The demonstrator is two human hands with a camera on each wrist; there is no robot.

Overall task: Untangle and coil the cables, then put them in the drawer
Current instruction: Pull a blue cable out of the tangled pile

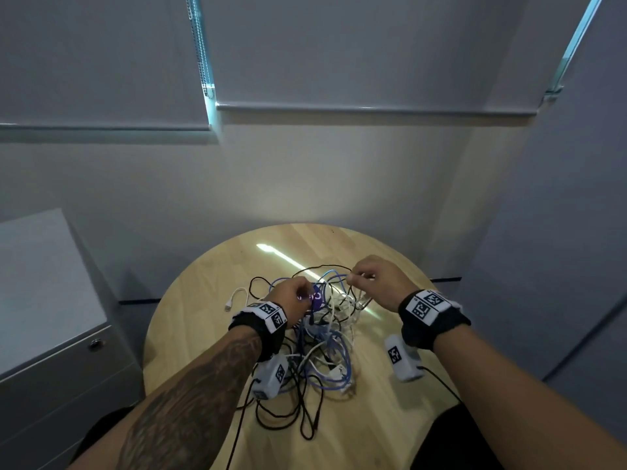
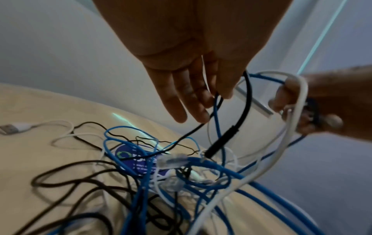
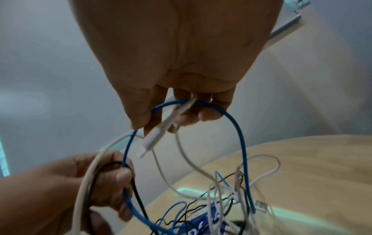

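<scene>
A tangle of blue, white and black cables (image 1: 322,344) lies in the middle of a round wooden table (image 1: 203,300). My left hand (image 1: 294,293) is over the far side of the pile and pinches a blue cable and a black cable (image 2: 246,101) between thumb and fingers (image 3: 120,174). My right hand (image 1: 364,275), just to its right and slightly higher, grips a white cable by its plug (image 3: 155,136). A loop of blue cable (image 3: 239,135) hangs over those fingers. The strands run from both hands down into the pile.
A grey cabinet (image 1: 51,283) with closed drawers and a lock (image 1: 96,344) stands left of the table. A white USB cable end (image 1: 237,295) lies apart at the pile's left. A blue printed label (image 2: 138,160) sits in the tangle. Bare table shows on the far and right sides.
</scene>
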